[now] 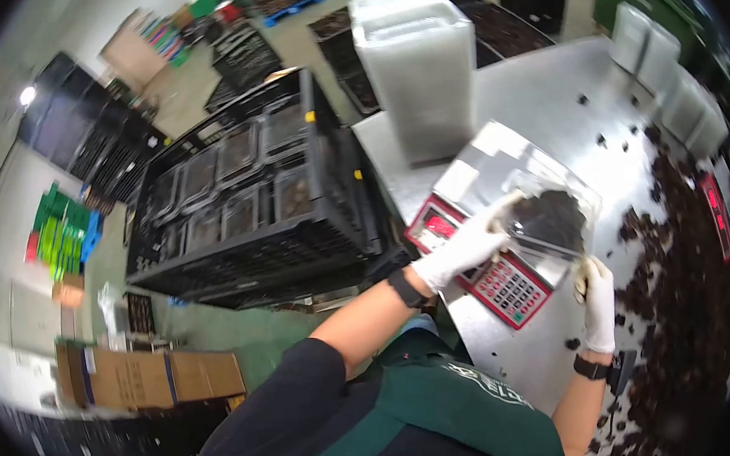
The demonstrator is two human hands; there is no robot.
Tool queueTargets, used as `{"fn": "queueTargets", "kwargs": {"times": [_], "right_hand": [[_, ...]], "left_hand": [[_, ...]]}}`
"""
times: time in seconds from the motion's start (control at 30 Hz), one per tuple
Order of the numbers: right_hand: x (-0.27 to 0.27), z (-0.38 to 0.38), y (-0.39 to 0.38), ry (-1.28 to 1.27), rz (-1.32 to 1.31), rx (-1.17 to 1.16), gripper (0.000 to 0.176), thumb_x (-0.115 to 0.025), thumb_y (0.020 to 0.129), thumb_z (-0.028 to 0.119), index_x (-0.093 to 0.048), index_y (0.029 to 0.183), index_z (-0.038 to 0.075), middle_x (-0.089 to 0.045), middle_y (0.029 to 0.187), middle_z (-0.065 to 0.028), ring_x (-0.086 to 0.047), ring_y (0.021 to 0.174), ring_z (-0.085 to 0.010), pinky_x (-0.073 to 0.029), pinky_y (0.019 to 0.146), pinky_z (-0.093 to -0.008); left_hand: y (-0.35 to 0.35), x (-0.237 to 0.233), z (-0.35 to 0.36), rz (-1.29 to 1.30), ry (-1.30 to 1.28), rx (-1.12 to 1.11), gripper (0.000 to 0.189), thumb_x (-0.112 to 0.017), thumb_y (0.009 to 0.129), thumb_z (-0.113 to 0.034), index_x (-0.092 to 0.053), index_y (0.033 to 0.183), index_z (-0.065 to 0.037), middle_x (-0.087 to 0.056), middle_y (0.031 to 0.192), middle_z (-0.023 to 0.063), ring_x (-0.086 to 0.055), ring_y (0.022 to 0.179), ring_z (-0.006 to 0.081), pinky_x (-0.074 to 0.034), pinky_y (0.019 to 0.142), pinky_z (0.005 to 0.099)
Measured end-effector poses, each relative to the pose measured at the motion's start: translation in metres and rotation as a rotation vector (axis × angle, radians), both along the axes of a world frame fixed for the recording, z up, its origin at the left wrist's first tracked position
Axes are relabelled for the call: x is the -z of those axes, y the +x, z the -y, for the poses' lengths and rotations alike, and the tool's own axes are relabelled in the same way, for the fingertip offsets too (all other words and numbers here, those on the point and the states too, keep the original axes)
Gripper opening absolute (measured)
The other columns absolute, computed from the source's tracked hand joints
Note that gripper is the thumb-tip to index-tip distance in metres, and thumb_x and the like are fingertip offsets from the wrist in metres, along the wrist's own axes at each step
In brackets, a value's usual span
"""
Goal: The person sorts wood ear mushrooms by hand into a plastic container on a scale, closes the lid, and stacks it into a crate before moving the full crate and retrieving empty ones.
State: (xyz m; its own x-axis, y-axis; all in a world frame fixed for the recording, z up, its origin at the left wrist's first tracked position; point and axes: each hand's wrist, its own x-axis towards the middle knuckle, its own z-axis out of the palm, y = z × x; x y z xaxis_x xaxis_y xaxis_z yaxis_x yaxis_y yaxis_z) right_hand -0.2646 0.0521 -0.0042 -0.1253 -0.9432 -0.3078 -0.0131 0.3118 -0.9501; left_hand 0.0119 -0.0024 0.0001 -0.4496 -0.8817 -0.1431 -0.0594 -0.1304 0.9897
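A clear plastic container (549, 222) of dark, dried-looking pieces is over the plate of a red digital scale (509, 292). My left hand (479, 237), in a white glove, has its fingers closed on the container's left side. My right hand (596, 299), also gloved, is by the container's lower right corner with its fingers curled. What it holds, if anything, I cannot make out. Red digits glow on the scale's display (437, 225), partly behind my left hand.
A tall stack of clear containers (421, 75) stands behind the scale on the metal table (535, 91). Loose dark pieces (681, 313) are heaped on the right, near a second red scale (717, 216). On the left, a black crate (246, 256) holds several filled containers.
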Motion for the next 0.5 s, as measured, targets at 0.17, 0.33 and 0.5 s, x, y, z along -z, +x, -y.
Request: {"fn": "queueTargets", "kwargs": {"times": [0.17,0.33,0.5], "right_hand": [[0.017,-0.012,-0.009,-0.062,0.197,-0.075,0.02,-0.05,0.1,0.017,-0.056,0.084,0.006,-0.037,0.057,0.008,-0.029,0.044,-0.0019,-0.021,0.04,-0.0208],[-0.023,-0.055,0.043,-0.091,0.217,-0.077,0.016,-0.055,0.099,0.016,-0.055,0.086,0.007,-0.036,0.058,0.0096,-0.028,0.045,-0.0002,-0.019,0.04,-0.0193],[-0.076,-0.067,0.114,-0.19,0.165,-0.171,0.019,-0.059,0.099,0.021,-0.059,0.092,0.004,-0.04,0.058,0.0081,-0.033,0.046,-0.0011,-0.024,0.041,-0.0196]], "left_hand": [[0.001,-0.002,-0.031,-0.189,0.079,-0.118,0.077,-0.049,0.086,0.002,-0.028,0.157,-0.017,-0.057,0.073,0.0021,-0.057,0.06,0.0082,-0.049,0.057,0.022],[0.042,-0.047,-0.087,-0.404,0.046,-0.256,0.072,-0.056,0.087,0.004,-0.031,0.152,-0.012,-0.053,0.074,-0.0005,-0.056,0.061,0.0084,-0.048,0.059,0.0228],[0.123,-0.121,-0.12,-0.309,-0.001,-0.383,0.071,-0.064,0.085,-0.002,-0.034,0.149,-0.008,-0.061,0.084,0.0013,-0.06,0.064,0.0092,-0.049,0.059,0.0213]]}}
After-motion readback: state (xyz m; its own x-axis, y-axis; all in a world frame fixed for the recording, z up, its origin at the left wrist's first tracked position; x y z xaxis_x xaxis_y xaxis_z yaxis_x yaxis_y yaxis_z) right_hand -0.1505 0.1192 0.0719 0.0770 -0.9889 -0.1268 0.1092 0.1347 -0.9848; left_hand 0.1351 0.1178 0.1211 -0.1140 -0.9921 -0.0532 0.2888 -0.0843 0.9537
